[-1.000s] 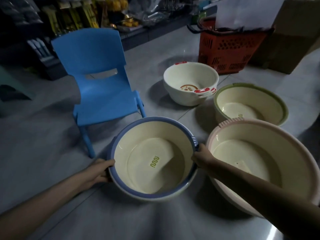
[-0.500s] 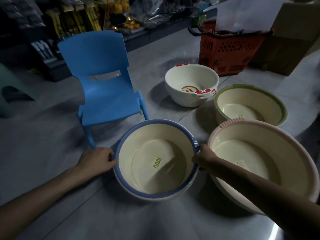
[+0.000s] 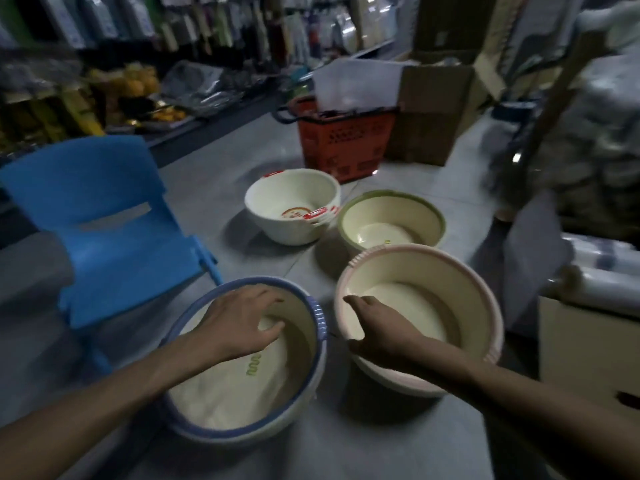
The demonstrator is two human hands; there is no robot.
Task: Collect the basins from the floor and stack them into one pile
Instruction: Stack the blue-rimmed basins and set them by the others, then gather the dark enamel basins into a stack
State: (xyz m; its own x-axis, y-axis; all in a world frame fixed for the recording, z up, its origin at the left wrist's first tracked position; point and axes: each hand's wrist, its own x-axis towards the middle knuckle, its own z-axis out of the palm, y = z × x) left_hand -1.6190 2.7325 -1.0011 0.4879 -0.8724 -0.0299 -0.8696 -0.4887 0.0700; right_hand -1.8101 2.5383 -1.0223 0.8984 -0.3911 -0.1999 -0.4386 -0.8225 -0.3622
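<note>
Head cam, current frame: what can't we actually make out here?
All in the head view:
Right hand: fingers are hidden beneath the back of the hand, so any grip on the pink-rimmed basin is unclear.
Left hand: it is above the blue-rimmed basin, but motion blur hides whether they touch.
White basin: one basin or several nested, too blurred to count.
Shelf goods: dark and smeared, unreadable.

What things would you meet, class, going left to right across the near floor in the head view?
blue chair → blue-rimmed basin → pink-rimmed basin → cardboard box
</note>
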